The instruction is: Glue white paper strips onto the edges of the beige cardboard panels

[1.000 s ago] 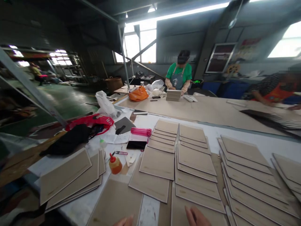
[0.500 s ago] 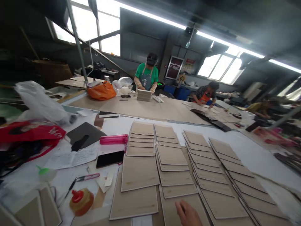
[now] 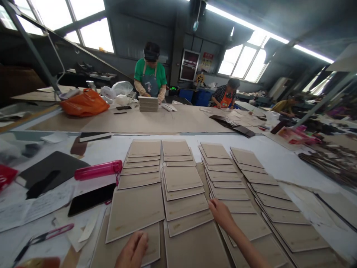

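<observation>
Boards [image 3: 184,176] lie before me in four overlapping columns, their edges running away toward the far side of the white table [image 3: 281,158]. My left hand [image 3: 133,250] is at the near end of the leftmost column, fingers curled over the lowest board there. My right hand [image 3: 221,212] is at the right edge of the second column, thumb and fingers drawn together by a board's corner. With the fingertips partly hidden, I cannot tell whether either hand grips anything.

My right forearm crosses above the third column. A narrow brown gap runs between the second and third columns, while the first and second nearly touch. Past the far ends a strip of white tabletop shows, and a broader stretch lies right of the fourth column.

Left is tighter: the phone [image 3: 92,199] lies right beside the first column, with the pink case [image 3: 97,170] just beyond it. Nearer me are the snips [image 3: 60,231] and pen [image 3: 23,249]; papers [image 3: 50,203] and a dark sheet [image 3: 52,169] lie farther left.

Across, on the brown table [image 3: 181,121], sit an orange bag [image 3: 85,104], a stack [image 3: 148,104] before a co-worker [image 3: 150,76] in green, and dark strips [image 3: 231,124] farther right.
</observation>
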### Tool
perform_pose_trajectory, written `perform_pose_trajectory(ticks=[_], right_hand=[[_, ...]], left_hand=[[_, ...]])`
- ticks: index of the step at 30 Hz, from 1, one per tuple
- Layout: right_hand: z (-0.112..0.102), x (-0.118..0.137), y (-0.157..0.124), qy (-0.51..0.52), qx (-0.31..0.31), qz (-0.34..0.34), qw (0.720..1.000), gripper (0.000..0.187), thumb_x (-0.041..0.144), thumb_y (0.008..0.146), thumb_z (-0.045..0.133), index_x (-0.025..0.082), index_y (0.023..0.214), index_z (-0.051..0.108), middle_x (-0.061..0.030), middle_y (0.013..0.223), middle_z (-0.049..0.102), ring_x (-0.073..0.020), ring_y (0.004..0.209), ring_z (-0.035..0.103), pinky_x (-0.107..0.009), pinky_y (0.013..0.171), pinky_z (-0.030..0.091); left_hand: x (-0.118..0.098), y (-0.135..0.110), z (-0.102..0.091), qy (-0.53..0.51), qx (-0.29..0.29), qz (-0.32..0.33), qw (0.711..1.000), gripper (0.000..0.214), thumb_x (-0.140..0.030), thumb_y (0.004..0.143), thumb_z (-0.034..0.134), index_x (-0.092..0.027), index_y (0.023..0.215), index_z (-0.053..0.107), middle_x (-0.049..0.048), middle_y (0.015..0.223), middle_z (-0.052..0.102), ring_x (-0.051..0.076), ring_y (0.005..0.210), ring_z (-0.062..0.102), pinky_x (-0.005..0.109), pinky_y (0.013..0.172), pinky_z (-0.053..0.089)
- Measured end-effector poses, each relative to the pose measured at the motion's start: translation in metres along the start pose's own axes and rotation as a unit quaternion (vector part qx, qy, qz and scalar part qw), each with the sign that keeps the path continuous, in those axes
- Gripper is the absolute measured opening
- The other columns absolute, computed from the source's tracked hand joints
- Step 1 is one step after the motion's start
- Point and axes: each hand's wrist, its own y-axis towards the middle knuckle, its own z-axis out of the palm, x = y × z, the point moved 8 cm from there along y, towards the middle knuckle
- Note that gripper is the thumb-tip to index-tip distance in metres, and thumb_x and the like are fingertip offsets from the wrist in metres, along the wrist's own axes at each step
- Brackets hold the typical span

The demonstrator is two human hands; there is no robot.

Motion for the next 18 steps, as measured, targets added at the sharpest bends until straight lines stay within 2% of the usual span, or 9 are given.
perform_pose_trajectory(ticks=[2, 4, 9, 13, 18], right_hand=[[-0.005, -0.009, 0.033, -0.002, 0.006, 0.003, 1.0, 0.027, 0.027, 0.083, 0.034, 0.017, 0.076, 0.058, -0.0062, 0.077, 0.064, -0.0162, 0.074, 0.057, -0.022, 0.064, 0.034], [-0.007, -0.016, 0.065, 0.0, 0.014, 0.004, 1.0, 0.026, 0.024, 0.083, 0.036, 0.016, 0.078, 0.06, -0.0072, 0.081, 0.065, -0.0158, 0.077, 0.057, -0.021, 0.065, 0.033], [-0.005, -0.025, 0.135, 0.012, 0.025, -0.004, 1.0, 0.024, 0.02, 0.081, 0.04, 0.014, 0.079, 0.063, -0.009, 0.084, 0.066, -0.016, 0.079, 0.057, -0.021, 0.065, 0.032], [0.002, -0.02, 0.183, 0.034, 0.028, -0.014, 0.999, 0.025, 0.019, 0.079, 0.04, 0.014, 0.08, 0.064, -0.009, 0.085, 0.066, -0.0159, 0.081, 0.057, -0.021, 0.065, 0.033], [0.02, -0.013, 0.232, 0.08, 0.029, 0.012, 0.996, 0.024, 0.017, 0.075, 0.042, 0.012, 0.075, 0.065, -0.0104, 0.081, 0.066, -0.0173, 0.078, 0.057, -0.024, 0.064, 0.034]], left_hand=[[-0.024, 0.027, 0.023, 0.047, -0.001, 0.023, 0.999, 0.041, -0.06, 0.064, 0.045, -0.021, 0.07, 0.055, 0.0014, 0.067, 0.062, 0.021, 0.074, 0.06, 0.031, 0.072, 0.049], [-0.04, 0.055, 0.041, 0.077, -0.027, 0.027, 0.996, 0.043, -0.059, 0.062, 0.045, -0.02, 0.076, 0.055, 0.0037, 0.075, 0.064, 0.023, 0.079, 0.06, 0.034, 0.076, 0.047], [-0.047, 0.108, 0.075, 0.117, -0.077, -0.005, 0.99, 0.048, -0.056, 0.06, 0.042, -0.016, 0.084, 0.054, 0.0105, 0.086, 0.066, 0.027, 0.089, 0.06, 0.038, 0.083, 0.045], [-0.049, 0.13, 0.089, 0.183, -0.095, 0.01, 0.978, 0.038, -0.044, 0.069, 0.04, -0.016, 0.09, 0.052, 0.0111, 0.091, 0.065, 0.025, 0.093, 0.059, 0.036, 0.083, 0.044], [-0.052, 0.144, 0.095, 0.245, -0.108, 0.007, 0.964, 0.036, -0.035, 0.075, 0.036, -0.012, 0.1, 0.05, 0.0145, 0.101, 0.061, 0.024, 0.101, 0.055, 0.035, 0.086, 0.042]])
